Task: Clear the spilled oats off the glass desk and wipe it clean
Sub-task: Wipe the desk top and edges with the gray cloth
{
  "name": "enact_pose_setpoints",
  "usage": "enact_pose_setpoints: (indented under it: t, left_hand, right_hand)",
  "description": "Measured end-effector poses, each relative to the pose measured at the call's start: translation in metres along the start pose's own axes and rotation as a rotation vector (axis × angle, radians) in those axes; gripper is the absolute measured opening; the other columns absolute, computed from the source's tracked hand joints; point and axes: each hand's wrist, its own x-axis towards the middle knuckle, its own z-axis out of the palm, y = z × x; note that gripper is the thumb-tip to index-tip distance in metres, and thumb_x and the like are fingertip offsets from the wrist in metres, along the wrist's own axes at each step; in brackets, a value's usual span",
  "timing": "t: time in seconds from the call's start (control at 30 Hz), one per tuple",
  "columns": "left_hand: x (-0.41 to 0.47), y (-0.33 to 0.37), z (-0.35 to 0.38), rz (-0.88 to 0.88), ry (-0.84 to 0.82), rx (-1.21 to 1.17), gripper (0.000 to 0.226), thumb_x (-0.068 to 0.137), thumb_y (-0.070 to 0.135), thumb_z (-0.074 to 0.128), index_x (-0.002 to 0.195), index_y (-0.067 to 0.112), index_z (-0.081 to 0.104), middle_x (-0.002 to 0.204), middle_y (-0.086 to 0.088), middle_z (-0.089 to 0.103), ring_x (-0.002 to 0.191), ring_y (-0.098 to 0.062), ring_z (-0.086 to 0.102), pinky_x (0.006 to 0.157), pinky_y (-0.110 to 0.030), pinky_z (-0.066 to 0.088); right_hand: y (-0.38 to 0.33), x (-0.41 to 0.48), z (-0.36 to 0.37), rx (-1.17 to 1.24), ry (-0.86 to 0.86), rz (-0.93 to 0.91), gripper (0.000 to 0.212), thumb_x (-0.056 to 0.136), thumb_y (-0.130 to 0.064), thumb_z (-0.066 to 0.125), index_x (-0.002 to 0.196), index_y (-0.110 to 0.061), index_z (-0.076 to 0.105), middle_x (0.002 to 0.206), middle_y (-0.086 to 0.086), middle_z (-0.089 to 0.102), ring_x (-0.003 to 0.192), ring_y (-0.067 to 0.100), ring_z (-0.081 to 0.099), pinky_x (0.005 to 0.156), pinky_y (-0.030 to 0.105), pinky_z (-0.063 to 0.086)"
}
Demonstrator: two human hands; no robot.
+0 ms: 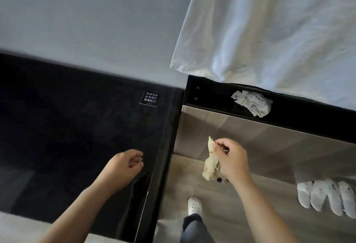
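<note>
Right hand (230, 160) pinches crumpled tissue (211, 162) past glass desk (77, 127) edge; left hand (126, 166) curled above desk

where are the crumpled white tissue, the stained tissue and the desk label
crumpled white tissue (252, 103): head view, middle of the wad.
stained tissue (210, 162): head view, middle of the hanging fold.
desk label (151, 98): head view, centre of its printed text.
</note>
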Motion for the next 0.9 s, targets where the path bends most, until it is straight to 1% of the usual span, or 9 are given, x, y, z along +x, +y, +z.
enact_pose_setpoints:
  t: [0.17, 0.23, 0.3, 0.4, 0.53, 0.6, 0.73, 0.83, 0.9]
  left_hand:
    - [0.002, 0.015, 0.03, -0.146, 0.072, -0.029, 0.024, 0.085, 0.012, 0.066, 0.105, 0.025, 0.065, 0.093, 0.012, 0.068, 0.087, -0.001, 0.065, 0.087, -0.027, 0.052]
    - [0.011, 0.027, 0.045, -0.178, 0.098, -0.032, 0.026, 0.085, 0.013, 0.065, 0.109, 0.021, 0.066, 0.094, 0.012, 0.068, 0.088, 0.0, 0.064, 0.085, -0.022, 0.051]
    - [0.018, 0.038, 0.059, -0.204, 0.125, -0.047, 0.026, 0.086, 0.015, 0.065, 0.111, 0.021, 0.067, 0.094, 0.012, 0.069, 0.087, 0.002, 0.064, 0.083, -0.02, 0.05]
    - [0.025, 0.05, 0.08, -0.242, 0.153, -0.085, 0.027, 0.085, 0.014, 0.064, 0.112, 0.02, 0.067, 0.094, 0.011, 0.07, 0.086, 0.003, 0.064, 0.083, -0.019, 0.05]
    - [0.03, 0.057, 0.099, -0.268, 0.165, -0.101, 0.03, 0.086, 0.015, 0.063, 0.115, 0.02, 0.066, 0.1, 0.011, 0.07, 0.089, 0.003, 0.064, 0.081, -0.012, 0.047]
    - [0.032, 0.057, 0.103, -0.28, 0.182, -0.099, 0.03, 0.086, 0.015, 0.063, 0.116, 0.02, 0.065, 0.102, 0.01, 0.07, 0.089, 0.002, 0.064, 0.08, -0.011, 0.047]
    - [0.032, 0.053, 0.105, -0.318, 0.21, -0.089, 0.031, 0.085, 0.016, 0.063, 0.115, 0.02, 0.066, 0.101, 0.01, 0.07, 0.09, 0.001, 0.064, 0.079, -0.011, 0.045]
    - [0.03, 0.048, 0.106, -0.352, 0.214, -0.076, 0.031, 0.085, 0.016, 0.063, 0.115, 0.021, 0.066, 0.1, 0.012, 0.07, 0.088, 0.001, 0.064, 0.079, -0.014, 0.046]
    - [0.028, 0.047, 0.106, -0.37, 0.243, -0.073, 0.03, 0.085, 0.015, 0.064, 0.114, 0.021, 0.066, 0.099, 0.012, 0.07, 0.085, 0.002, 0.063, 0.074, -0.011, 0.043]
  right_hand:
    - [0.014, 0.062, 0.0, 0.019, -0.11, -0.017, 0.009, 0.088, -0.016, 0.064, 0.086, -0.023, 0.068, 0.087, -0.005, 0.067, 0.082, 0.008, 0.062, 0.072, 0.021, 0.046]
    - [0.022, 0.089, 0.0, 0.026, -0.139, -0.013, 0.008, 0.088, -0.017, 0.063, 0.09, -0.021, 0.069, 0.089, -0.004, 0.068, 0.084, 0.012, 0.063, 0.078, 0.029, 0.049]
    - [0.029, 0.112, 0.003, 0.053, -0.144, -0.005, 0.008, 0.089, -0.018, 0.063, 0.094, -0.02, 0.068, 0.091, -0.003, 0.068, 0.086, 0.013, 0.063, 0.08, 0.032, 0.051]
    - [0.034, 0.141, 0.009, 0.115, -0.117, 0.034, 0.011, 0.09, -0.016, 0.061, 0.098, -0.015, 0.067, 0.092, -0.003, 0.067, 0.089, 0.016, 0.062, 0.077, 0.029, 0.048]
    - [0.036, 0.176, 0.02, 0.254, 0.029, 0.156, 0.018, 0.091, -0.012, 0.058, 0.105, -0.005, 0.067, 0.1, 0.006, 0.066, 0.089, 0.019, 0.06, 0.072, 0.024, 0.045]
    - [0.036, 0.192, 0.027, 0.251, 0.073, 0.17, 0.02, 0.091, -0.013, 0.058, 0.106, -0.005, 0.067, 0.104, 0.009, 0.066, 0.091, 0.021, 0.06, 0.074, 0.027, 0.043]
    - [0.035, 0.212, 0.038, 0.192, 0.079, 0.124, 0.02, 0.092, -0.013, 0.057, 0.107, -0.005, 0.067, 0.103, 0.01, 0.067, 0.092, 0.021, 0.059, 0.075, 0.025, 0.039]
    - [0.032, 0.221, 0.043, 0.263, 0.129, 0.17, 0.022, 0.093, -0.01, 0.055, 0.11, -0.005, 0.066, 0.105, 0.012, 0.067, 0.09, 0.02, 0.059, 0.072, 0.021, 0.039]
    - [0.031, 0.226, 0.046, 0.346, 0.117, 0.196, 0.026, 0.093, -0.005, 0.051, 0.115, -0.005, 0.063, 0.11, 0.014, 0.066, 0.096, 0.024, 0.061, 0.075, 0.023, 0.042]
